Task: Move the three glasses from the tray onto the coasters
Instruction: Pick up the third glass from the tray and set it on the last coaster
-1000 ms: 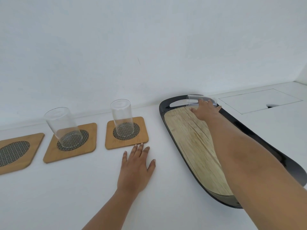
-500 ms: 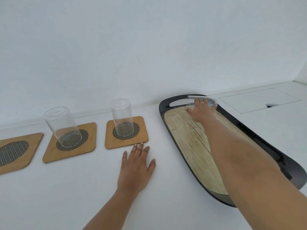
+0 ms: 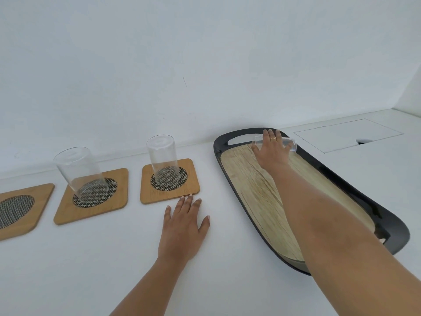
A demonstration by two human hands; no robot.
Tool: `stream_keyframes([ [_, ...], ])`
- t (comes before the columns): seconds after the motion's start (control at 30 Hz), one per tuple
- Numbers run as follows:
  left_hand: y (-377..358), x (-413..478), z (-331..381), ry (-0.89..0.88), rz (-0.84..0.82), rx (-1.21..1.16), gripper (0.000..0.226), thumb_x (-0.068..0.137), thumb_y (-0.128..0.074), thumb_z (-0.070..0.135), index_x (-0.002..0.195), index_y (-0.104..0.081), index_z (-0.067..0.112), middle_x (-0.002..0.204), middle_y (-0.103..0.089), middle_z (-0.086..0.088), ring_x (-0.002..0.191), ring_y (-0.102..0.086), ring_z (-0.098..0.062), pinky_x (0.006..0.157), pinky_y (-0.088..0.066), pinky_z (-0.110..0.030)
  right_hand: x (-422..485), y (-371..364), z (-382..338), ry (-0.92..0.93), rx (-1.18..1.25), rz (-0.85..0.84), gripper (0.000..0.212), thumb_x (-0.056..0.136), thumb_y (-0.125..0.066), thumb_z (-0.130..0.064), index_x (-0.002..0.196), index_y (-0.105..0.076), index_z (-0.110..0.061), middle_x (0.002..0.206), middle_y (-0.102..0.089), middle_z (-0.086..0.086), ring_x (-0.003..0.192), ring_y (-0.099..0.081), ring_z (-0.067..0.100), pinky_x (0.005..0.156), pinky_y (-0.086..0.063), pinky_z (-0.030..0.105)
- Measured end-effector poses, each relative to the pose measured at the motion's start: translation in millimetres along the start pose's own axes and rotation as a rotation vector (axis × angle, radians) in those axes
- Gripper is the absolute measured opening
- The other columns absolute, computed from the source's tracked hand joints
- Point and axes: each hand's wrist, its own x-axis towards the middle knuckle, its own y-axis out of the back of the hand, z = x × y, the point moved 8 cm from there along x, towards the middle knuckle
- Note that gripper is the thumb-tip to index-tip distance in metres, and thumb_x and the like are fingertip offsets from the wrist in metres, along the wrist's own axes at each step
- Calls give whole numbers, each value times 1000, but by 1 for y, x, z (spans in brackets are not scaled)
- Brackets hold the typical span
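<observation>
right hand (image 3: 272,149) covers most of the last glass (image 3: 288,143) on the tray (image 3: 341,179).

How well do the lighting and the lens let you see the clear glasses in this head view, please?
Head view: the light is soft and even, with faint shadows and no harsh glare. The wide lens makes the left glass appear to lean, the middle glass less so. The glass on the tray is half hidden by the right hand, so only its pale ends show.

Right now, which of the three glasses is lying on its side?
The glass on the tray, at the tray's far end under the right hand. The glass on the middle coaster and the glass on the right coaster stand upright.
</observation>
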Motion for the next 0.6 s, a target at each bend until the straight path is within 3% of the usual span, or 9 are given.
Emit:
stream_keyframes([
  [0.1, 0, 0, 0, 7, -21, -6, 75, 81, -1, 59, 145, -20, 26, 158, -15, 7, 147, -9, -10, 120, -5, -39, -5, -10, 7, -12, -44, -77, 71, 96, -21, -55, 151, -8, -11, 160, -16, 7, 149, -3, 26, 112, -2, 65],
  [0.2, 2, -1, 1, 1, -31, -23, 55, 96, -26, 47, 146, -20, 24, 158, -14, 5, 147, -8, -10, 120, -5, -39, -15, 7, 5, -8, -84, 32, 64, 97, -24, -53, 141, -33, -7, 148, -36, 13, 140, -25, 32, 110, -15, 65],
  [0.27, 2, -2, 1, -1, -32, -26, 55, 96, -26, 46, 146, -20, 24, 158, -14, 5, 147, -8, -11, 120, -4, -39, -22, 23, 3, -7, -83, 140, 57, 98, -28, -49, 129, -45, -4, 136, -47, 16, 129, -37, 34, 108, -23, 62],
  [0.33, 1, -2, 1, 0, -36, -21, 59, 93, -19, 51, 145, -21, 23, 158, -15, 4, 147, -9, -11, 120, -5, -39, -28, 28, 5, -15, -103, 141, 55, 98, -29, -48, 125, -47, -4, 133, -49, 17, 126, -39, 34, 108, -25, 60],
  [0.5, 4, -7, 2, 2, -32, -57, 53, 97, -29, 42, 145, -23, 20, 158, -18, 2, 147, -12, -13, 121, -6, -38, -45, 12, 16, -37, -46, -21, 63, 95, -27, -56, 135, -43, -11, 144, -43, 13, 139, -27, 31, 110, -11, 67],
  [0.6, 7, -11, 2, 4, -25, -67, 52, 97, -29, 40, 145, -24, 19, 157, -19, 2, 146, -13, -14, 121, -8, -37, -64, 15, 16, -16, 16, 7, 59, 94, -28, -57, 130, -45, -13, 138, -48, 11, 137, -33, 30, 110, -7, 68],
])
